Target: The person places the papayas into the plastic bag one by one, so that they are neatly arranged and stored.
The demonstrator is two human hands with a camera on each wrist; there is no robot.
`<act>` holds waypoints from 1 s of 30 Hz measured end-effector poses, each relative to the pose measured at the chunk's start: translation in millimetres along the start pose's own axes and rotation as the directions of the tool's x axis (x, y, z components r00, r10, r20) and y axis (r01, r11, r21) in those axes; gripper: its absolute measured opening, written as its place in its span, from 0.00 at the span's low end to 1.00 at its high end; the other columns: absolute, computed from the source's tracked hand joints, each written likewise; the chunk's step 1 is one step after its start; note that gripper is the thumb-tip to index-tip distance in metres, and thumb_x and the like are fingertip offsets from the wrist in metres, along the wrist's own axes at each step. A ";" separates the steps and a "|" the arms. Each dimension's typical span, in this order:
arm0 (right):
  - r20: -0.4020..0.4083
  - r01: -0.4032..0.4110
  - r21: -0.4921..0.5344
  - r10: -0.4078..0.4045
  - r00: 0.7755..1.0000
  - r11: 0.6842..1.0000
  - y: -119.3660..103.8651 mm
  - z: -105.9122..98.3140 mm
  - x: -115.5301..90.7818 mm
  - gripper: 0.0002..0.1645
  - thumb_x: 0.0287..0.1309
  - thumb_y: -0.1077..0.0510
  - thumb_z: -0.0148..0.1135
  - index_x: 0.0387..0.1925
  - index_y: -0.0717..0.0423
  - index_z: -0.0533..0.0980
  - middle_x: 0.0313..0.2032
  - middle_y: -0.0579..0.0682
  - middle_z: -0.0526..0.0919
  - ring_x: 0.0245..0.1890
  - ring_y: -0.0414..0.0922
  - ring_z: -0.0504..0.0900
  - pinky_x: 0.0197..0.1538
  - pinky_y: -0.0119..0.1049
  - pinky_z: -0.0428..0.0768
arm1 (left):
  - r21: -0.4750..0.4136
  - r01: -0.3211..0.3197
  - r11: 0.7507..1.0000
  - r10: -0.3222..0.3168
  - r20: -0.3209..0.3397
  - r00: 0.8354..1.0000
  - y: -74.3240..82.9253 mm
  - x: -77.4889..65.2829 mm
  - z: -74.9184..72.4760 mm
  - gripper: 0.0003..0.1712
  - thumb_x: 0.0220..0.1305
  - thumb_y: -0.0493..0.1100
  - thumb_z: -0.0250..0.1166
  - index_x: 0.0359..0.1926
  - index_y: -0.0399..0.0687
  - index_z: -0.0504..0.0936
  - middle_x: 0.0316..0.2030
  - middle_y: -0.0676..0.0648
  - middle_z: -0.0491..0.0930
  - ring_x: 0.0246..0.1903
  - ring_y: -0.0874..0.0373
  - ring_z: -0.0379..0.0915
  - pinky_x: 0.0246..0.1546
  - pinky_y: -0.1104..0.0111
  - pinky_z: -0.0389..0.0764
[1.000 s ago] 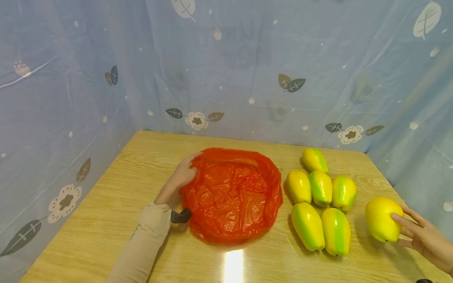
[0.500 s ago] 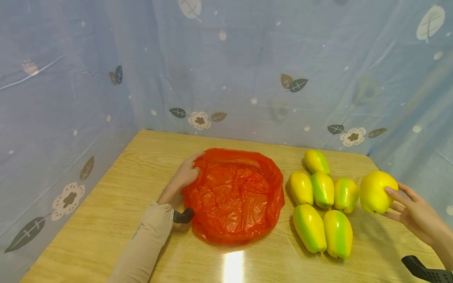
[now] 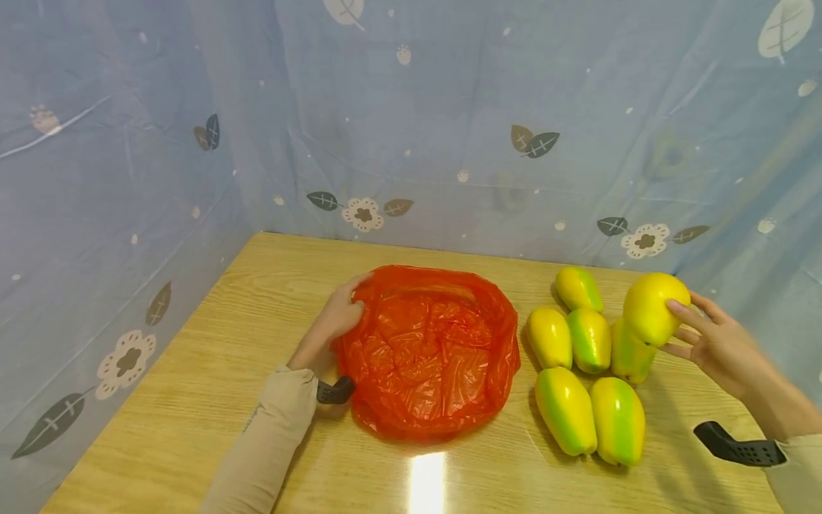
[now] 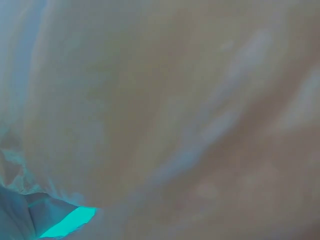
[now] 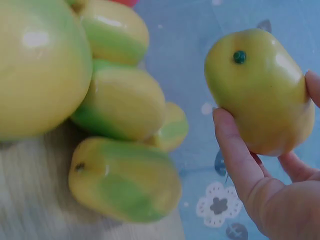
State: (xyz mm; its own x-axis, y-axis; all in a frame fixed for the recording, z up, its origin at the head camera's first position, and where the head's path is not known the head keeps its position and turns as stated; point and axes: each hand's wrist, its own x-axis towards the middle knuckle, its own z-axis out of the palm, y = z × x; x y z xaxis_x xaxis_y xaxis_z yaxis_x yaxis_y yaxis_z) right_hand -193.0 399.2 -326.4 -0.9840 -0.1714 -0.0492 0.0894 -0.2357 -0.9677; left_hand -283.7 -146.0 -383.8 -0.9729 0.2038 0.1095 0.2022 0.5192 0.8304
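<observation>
A red plastic bag [image 3: 420, 427] lies spread on the table with its mouth facing up and its rim rounded. My left hand [image 3: 335, 318] grips the bag's left rim, the fingertips partly hidden at the edge. The right hand [image 3: 726, 351] holds a yellow papaya [image 3: 653, 305] between thumb and fingers, raised above the table. In the head view it overlaps another papaya [image 3: 632, 360] behind it. The right wrist view shows the held papaya [image 5: 260, 95] with its green stem spot and the fingers around its lower side. The left wrist view is filled by a blurred, pale surface.
Several yellow-green papayas [image 3: 565, 410] lie in a cluster right of the bag. They stand on a wooden table [image 3: 212, 371]. A blue patterned curtain [image 3: 443, 143] hangs behind and at both sides.
My right hand has carried the papaya leftward and away from me, from the table's right side to beside the cluster. The left hand keeps its place at the bag's rim.
</observation>
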 end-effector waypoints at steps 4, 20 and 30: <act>0.003 0.009 0.015 -0.009 1.000 1.000 -5.1 13.2 6.5 0.23 0.72 0.61 0.41 0.63 0.42 0.53 0.49 0.41 0.72 0.43 0.42 0.81 0.41 0.42 0.81 | -0.006 0.008 1.000 -0.009 -0.013 1.000 -0.1 0.2 -0.7 0.34 0.60 0.27 0.45 0.69 0.40 0.62 0.65 0.37 0.63 0.51 0.44 0.65 0.52 0.56 0.66; 0.001 -0.061 -0.122 0.062 0.998 0.991 -23.4 82.0 33.3 0.38 0.71 0.55 0.45 0.73 0.45 0.38 0.55 0.44 0.61 0.44 0.38 0.80 0.43 0.39 0.81 | -0.030 -0.011 0.999 0.010 -0.033 0.999 -1.7 -2.5 0.2 0.35 0.58 0.26 0.46 0.69 0.41 0.63 0.62 0.36 0.67 0.42 0.45 0.69 0.44 0.58 0.68; -0.023 -0.115 -0.198 0.113 0.993 0.973 -23.0 124.9 48.3 0.47 0.69 0.49 0.48 0.75 0.46 0.31 0.64 0.48 0.51 0.60 0.50 0.62 0.46 0.37 0.79 | 0.008 -0.021 1.000 0.021 -0.027 0.999 -0.9 0.2 -0.4 0.35 0.58 0.27 0.47 0.69 0.42 0.64 0.63 0.37 0.66 0.31 0.49 0.68 0.42 0.59 0.69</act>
State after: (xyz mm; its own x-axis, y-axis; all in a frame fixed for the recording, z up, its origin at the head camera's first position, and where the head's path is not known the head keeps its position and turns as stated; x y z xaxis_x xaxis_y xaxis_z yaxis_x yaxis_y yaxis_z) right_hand -223.3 276.8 -275.6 -0.9710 -0.1746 -0.1637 0.1697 -0.0200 -0.9853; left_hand -284.1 -146.7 -384.2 -0.9711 0.1919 0.1417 0.2231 0.5211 0.8238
